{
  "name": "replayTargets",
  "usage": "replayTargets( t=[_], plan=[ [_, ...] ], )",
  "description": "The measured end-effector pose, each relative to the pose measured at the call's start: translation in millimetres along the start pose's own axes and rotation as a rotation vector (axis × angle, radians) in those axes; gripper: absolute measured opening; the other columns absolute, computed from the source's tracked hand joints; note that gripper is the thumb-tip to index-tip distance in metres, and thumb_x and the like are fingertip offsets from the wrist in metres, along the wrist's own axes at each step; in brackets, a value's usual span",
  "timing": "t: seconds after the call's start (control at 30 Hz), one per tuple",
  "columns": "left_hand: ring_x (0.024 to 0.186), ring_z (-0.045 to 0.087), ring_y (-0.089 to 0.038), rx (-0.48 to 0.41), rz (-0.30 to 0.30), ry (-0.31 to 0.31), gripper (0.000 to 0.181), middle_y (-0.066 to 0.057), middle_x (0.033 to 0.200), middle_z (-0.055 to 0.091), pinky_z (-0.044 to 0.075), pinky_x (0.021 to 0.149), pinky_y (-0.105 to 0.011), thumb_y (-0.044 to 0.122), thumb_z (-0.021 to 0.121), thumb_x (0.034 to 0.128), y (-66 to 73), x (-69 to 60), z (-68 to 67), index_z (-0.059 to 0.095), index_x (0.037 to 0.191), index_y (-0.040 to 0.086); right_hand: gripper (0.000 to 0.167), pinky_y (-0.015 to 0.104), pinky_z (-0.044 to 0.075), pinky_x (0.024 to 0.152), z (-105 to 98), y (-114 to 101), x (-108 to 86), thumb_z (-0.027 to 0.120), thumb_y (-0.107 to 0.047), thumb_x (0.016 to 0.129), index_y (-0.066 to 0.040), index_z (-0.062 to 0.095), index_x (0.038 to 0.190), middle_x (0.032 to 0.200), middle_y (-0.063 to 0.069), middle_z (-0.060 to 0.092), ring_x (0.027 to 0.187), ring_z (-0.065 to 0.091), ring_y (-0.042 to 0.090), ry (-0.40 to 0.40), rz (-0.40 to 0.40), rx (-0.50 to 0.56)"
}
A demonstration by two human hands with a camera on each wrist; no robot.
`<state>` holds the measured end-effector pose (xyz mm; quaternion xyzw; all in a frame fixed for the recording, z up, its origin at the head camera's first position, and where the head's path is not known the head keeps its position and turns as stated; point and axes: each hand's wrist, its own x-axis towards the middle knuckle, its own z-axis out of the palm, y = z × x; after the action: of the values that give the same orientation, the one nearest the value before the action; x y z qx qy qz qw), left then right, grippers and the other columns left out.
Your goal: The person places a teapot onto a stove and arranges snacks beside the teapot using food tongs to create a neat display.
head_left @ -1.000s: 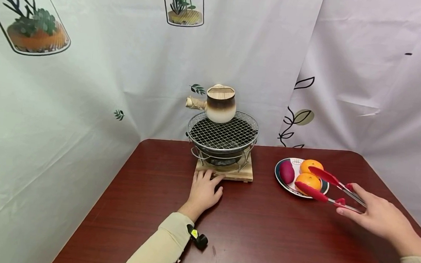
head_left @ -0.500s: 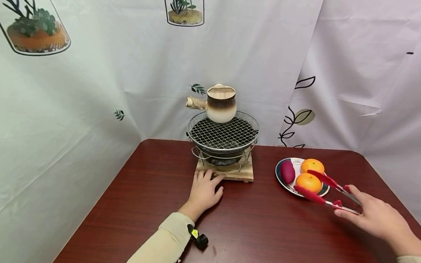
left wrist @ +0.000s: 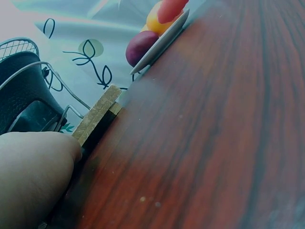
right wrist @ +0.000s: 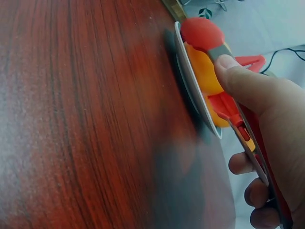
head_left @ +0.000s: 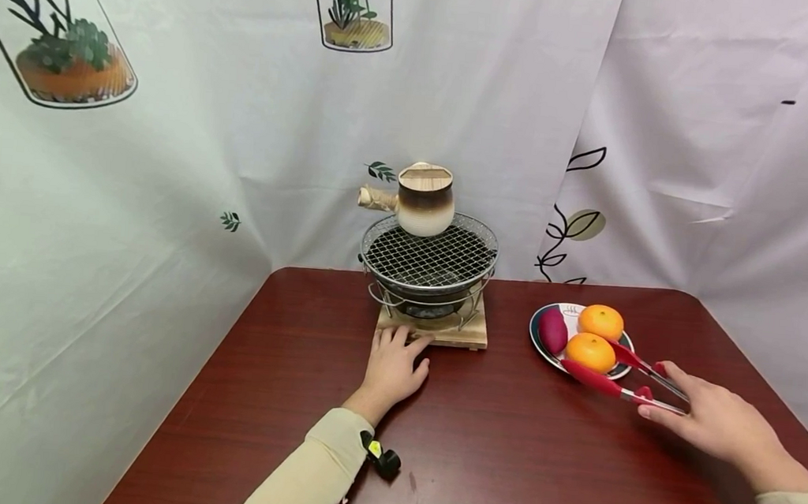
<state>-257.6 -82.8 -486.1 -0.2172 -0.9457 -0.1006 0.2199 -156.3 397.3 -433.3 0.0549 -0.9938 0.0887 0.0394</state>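
My right hand (head_left: 728,424) grips red-tipped metal tongs (head_left: 593,377), whose spread tips stand around the nearer orange fruit (head_left: 590,353) on a dark-rimmed plate (head_left: 542,356). The farther orange fruit (head_left: 601,321) and a purple oval item (head_left: 552,331) lie on the same plate. In the right wrist view, thumb and fingers wrap the tongs (right wrist: 202,34) beside the orange fruit (right wrist: 202,69). My left hand (head_left: 391,371) lies with fingers spread, its fingertips at the front edge of the wooden board (head_left: 450,337) under a round grill (head_left: 428,258).
A small brown-and-white pot (head_left: 425,210) with a wooden lid and side handle sits on the grill's back part. Behind the dark red table (head_left: 502,450) hang pale printed curtains (head_left: 299,133).
The tongs in my right hand have moved slightly left and lower, the far tip dropping from over the fruits to beside the nearer one. My left hand has stayed in place.
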Motion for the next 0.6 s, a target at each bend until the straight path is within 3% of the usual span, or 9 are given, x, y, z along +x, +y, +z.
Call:
replayTargets(
  t=[0.13,0.37,0.6],
  plan=[
    [0.119,0.049,-0.036,0.001,0.007,0.013,0.042,-0.01,0.132,0.055,0.036,0.104,-0.06,0.034,0.066,0.0915,0.0,0.8,0.4,0.067,0.133,0.031,0.099,0.065,0.05,0.075,-2.4,-0.5,-0.1,0.065,-0.067,0.086,0.012,0.045,0.142,0.127,0.041,0.055,0.106,0.059,0.055,-0.004,0.025,-0.016],
    [0.121,0.048,-0.035,0.008,-0.003,-0.025,0.043,-0.009,0.134,0.054,0.035,0.105,-0.06,0.035,0.065,0.0928,0.5,2.1,-0.8,0.065,0.136,0.033,0.099,0.066,0.049,0.074,-3.0,-1.6,-0.7,0.064,-0.067,0.086,0.011,0.044,0.142,0.127,0.041,0.054,0.106,0.059,0.056,-0.008,0.033,-0.023],
    [0.12,0.048,-0.036,0.007,0.0,-0.003,0.042,-0.01,0.134,0.055,0.035,0.105,-0.061,0.034,0.066,0.0922,-0.4,0.8,1.3,0.066,0.135,0.032,0.101,0.065,0.05,0.072,-4.3,-3.8,-1.3,0.064,-0.069,0.085,0.01,0.044,0.143,0.129,0.04,0.054,0.106,0.059,0.055,0.006,0.025,-0.029]
  ],
)
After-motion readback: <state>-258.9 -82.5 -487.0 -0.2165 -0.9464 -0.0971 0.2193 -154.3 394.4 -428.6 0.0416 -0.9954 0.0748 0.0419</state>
